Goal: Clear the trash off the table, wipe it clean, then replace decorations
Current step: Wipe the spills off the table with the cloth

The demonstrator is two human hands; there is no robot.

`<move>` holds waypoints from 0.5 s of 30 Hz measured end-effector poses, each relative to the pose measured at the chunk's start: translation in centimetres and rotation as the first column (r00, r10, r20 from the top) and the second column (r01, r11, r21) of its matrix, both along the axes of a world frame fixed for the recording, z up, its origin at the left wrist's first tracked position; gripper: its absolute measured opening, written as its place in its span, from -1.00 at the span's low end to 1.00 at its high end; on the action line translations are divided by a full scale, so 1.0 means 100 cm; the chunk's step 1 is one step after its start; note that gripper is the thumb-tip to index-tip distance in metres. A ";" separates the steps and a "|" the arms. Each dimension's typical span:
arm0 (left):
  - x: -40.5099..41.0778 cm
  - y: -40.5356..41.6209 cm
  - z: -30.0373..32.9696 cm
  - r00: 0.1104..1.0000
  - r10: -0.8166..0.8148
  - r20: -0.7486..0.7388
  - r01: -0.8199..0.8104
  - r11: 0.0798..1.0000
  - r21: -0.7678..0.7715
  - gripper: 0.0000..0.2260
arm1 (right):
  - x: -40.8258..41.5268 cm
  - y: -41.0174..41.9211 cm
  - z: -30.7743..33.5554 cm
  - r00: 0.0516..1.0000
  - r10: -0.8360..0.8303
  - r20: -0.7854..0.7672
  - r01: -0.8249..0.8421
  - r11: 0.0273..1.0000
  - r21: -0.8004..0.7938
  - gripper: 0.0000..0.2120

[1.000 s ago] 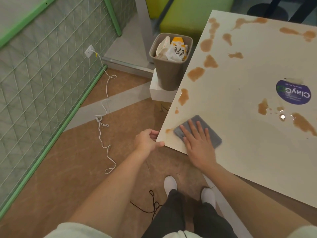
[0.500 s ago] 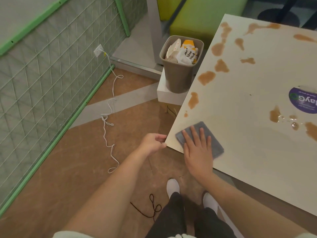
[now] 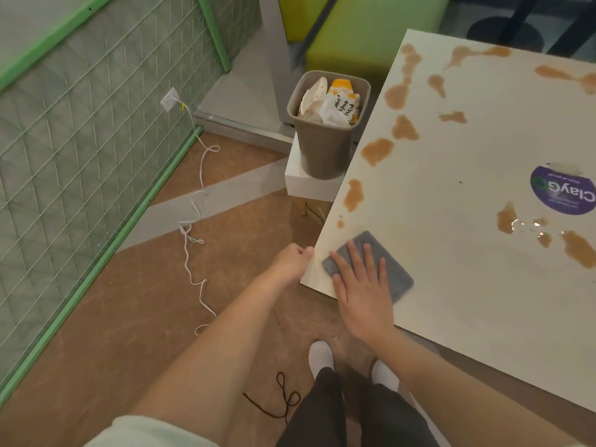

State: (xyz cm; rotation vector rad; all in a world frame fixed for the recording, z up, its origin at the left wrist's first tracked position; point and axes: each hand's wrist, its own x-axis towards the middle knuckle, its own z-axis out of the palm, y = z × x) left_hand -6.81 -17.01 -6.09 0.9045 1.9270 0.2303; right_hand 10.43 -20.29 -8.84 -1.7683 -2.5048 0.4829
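Your right hand [image 3: 362, 293] presses the cloth [image 3: 371, 267] flat, fingers straight, at the table's [image 3: 451, 285] near corner. Spills [image 3: 377, 151] lie ahead along the left edge. Your left hand [image 3: 292, 261] grips that corner.

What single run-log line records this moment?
stage: wiping | right hand flat on grey cloth at table corner | left hand at table edge | brown spills remain

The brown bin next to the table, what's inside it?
The brown bin holds crumpled white paper wrappers with dark writing and a yellow-orange carton sticking up. Anything deeper down is hidden under them.
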 end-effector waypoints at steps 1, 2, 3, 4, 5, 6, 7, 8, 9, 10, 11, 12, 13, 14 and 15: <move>0.003 0.005 0.001 1.000 0.013 0.001 -0.013 1.000 0.015 -0.69 | 0.001 -0.001 0.000 0.998 0.057 0.003 -0.057 0.998 -0.028 -0.52; 0.008 0.012 0.004 1.000 0.022 0.006 -0.022 0.999 0.036 -0.70 | 0.006 0.006 0.001 0.995 0.100 -0.005 -0.100 0.993 -0.055 -0.51; 0.009 0.015 0.005 0.999 0.039 0.012 -0.040 0.998 0.057 -0.72 | 0.008 0.017 0.001 0.992 0.126 -0.018 -0.127 0.990 -0.063 -0.49; 0.011 0.019 0.005 0.999 0.051 0.014 -0.052 0.996 0.075 -0.74 | 0.012 0.030 0.000 0.992 0.122 -0.029 -0.124 0.990 -0.062 -0.48; 0.015 0.026 0.005 0.998 0.056 0.004 -0.056 0.995 0.083 -0.77 | 0.021 0.046 0.000 0.996 0.081 -0.042 -0.084 0.994 -0.065 -0.47; 0.018 0.031 0.005 0.998 0.057 -0.019 -0.056 0.995 0.078 -0.79 | 0.030 0.058 0.000 0.998 0.016 -0.059 -0.020 0.997 -0.078 -0.48; 0.020 0.035 0.006 0.997 0.057 -0.048 -0.053 0.996 0.071 -0.82 | 0.040 0.065 -0.001 0.996 -0.054 -0.075 0.048 0.995 -0.086 -0.49; 0.022 0.039 0.006 0.995 0.054 -0.078 -0.049 0.997 0.059 -0.83 | 0.049 0.067 -0.002 0.991 -0.112 -0.079 0.106 0.991 -0.080 -0.50; 0.022 0.042 0.007 0.993 0.052 -0.103 -0.048 0.998 0.044 -0.84 | 0.054 0.061 -0.002 0.987 -0.144 -0.069 0.140 0.989 -0.053 -0.49; 0.023 0.044 0.008 0.990 0.055 -0.130 -0.052 0.998 0.026 -0.85 | 0.056 0.052 -0.002 0.987 -0.151 -0.048 0.150 0.988 -0.022 -0.48; 0.023 0.044 0.007 0.987 0.057 -0.152 -0.055 0.998 0.017 -0.85 | 0.053 0.040 -0.002 0.991 -0.133 -0.032 0.133 0.991 0.000 -0.48; 0.022 0.045 0.006 0.985 0.058 -0.161 -0.056 0.998 0.020 -0.87 | 0.046 0.028 -0.002 0.996 -0.091 -0.020 0.091 0.996 0.007 -0.48; 0.021 0.045 0.005 0.985 0.064 -0.158 -0.061 0.998 0.029 -0.89 | 0.039 0.019 -0.003 0.999 -0.033 -0.018 0.033 0.999 0.001 -0.48; 0.021 0.046 0.003 0.986 0.077 -0.148 -0.072 0.997 0.035 -0.91 | 0.032 0.014 -0.005 0.999 0.033 -0.014 -0.033 0.999 -0.007 -0.48; 0.021 0.048 0.003 0.986 0.096 -0.136 -0.092 0.995 0.035 -0.92 | 0.028 0.017 -0.006 0.995 0.096 -0.010 -0.097 0.995 -0.022 -0.48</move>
